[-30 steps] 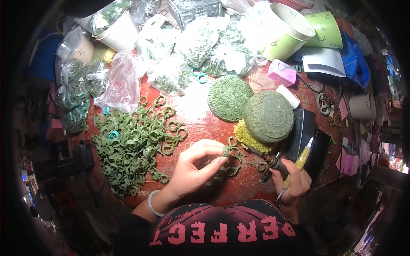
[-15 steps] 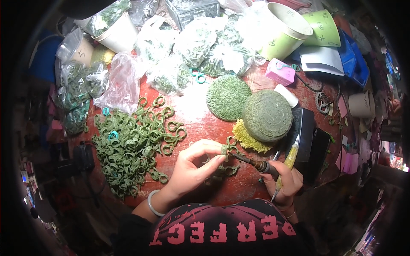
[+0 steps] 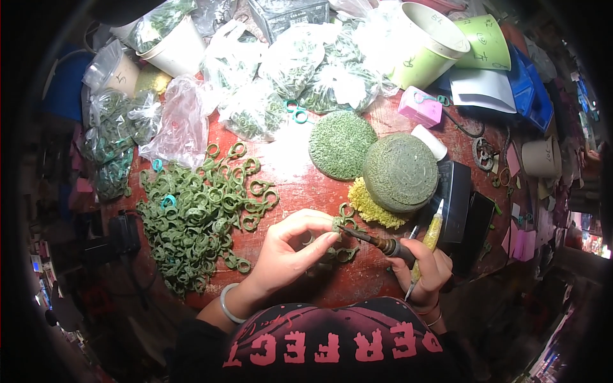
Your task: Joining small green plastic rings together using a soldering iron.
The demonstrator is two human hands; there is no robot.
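Between thumb and fingers, my left hand [image 3: 290, 247] pinches a small green ring [image 3: 336, 224], probably wax. My right hand [image 3: 426, 273] is closed around a soldering iron [image 3: 383, 244] with a dark handle; its thin tip points left and meets the ring or sits very close to it. The same hand also carries a slim yellow-handled tool [image 3: 431, 236] with pointed ends. A few more green rings [image 3: 345, 254] lie just beyond and below my left fingertips. To the left spreads a big heap of similar green rings [image 3: 198, 223], with a few turquoise ones among them.
Ahead stand a round green textured disc [image 3: 343, 145] and a thick green round block [image 3: 401, 172] on a yellow crumbly piece [image 3: 377, 207]. Clear bags of rings [image 3: 294, 64] line the back of the red table [image 3: 287, 159]. Pale green buckets [image 3: 424, 48] and a pink block [image 3: 419, 107] sit back right.
Almost nothing differs. The ring in my left fingers and the iron's tip have shifted very slightly; both hands keep their hold.
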